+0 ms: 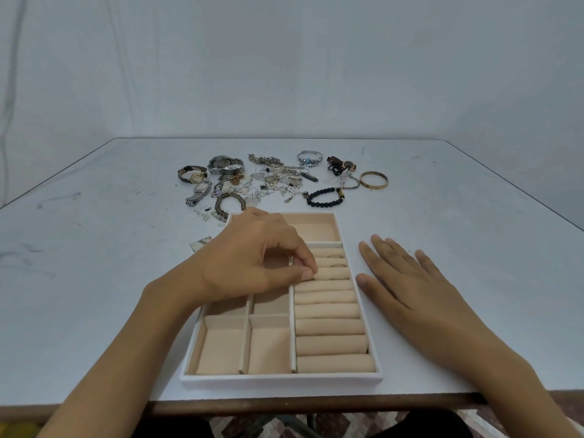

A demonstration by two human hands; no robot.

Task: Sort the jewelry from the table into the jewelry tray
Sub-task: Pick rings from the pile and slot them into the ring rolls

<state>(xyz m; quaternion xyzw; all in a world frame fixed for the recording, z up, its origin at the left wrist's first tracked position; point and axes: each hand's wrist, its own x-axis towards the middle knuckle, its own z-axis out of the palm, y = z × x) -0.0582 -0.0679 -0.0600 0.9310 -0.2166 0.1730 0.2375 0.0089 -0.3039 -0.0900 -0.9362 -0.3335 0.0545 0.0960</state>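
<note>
A white jewelry tray lined in beige is set at the near edge of the table. Its left part is divided into square compartments, in which nothing can be seen where they are not covered. Its right part is filled with a column of ring rolls, and a wider compartment lies at the far end. Two rings are seated between the farthest rolls.

The far left compartments are hidden by the left hand, which is held over the tray with its fingers curled. Its thumb and forefinger are brought together at the left end of the upper rolls; whether anything is pinched between them cannot be told. The right hand is laid flat on the table just beside the tray's right wall, fingers straight and slightly spread, with nothing held.

The unsorted jewelry is heaped on the table beyond the tray. Wristwatches are seen at its left, tangled chains and earrings in the middle, and a black bead bracelet and a gold bangle at its right.
</note>
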